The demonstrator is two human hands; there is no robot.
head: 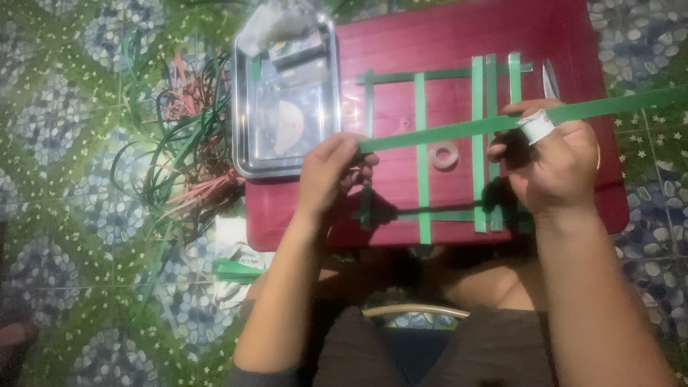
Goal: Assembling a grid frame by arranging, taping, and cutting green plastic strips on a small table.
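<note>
Head view, looking down over my lap. My left hand (331, 172) pinches one end of a long green strip (459, 130) between thumb and fingertips, closed tight on it. My right hand (552, 161) grips the same strip farther along, fingers curled around it; one finger wears a white tape wrap (536, 127). The strip runs slightly uphill from my left hand, through my right, and out past the right edge of the frame, held just above a dark red board (444, 43). On the board lies a partial lattice of green strips (421, 143): several upright ones crossed by one near the top and one near the bottom. A small roll of clear tape (444, 155) rests on the board below the held strip. A steel tray (287, 107) sits at the board's left edge; its contents are blurred, possibly a packet and a disc. Loose green and red strips (183, 143) lie tangled on the patterned floor (72, 107) to the left.
</note>
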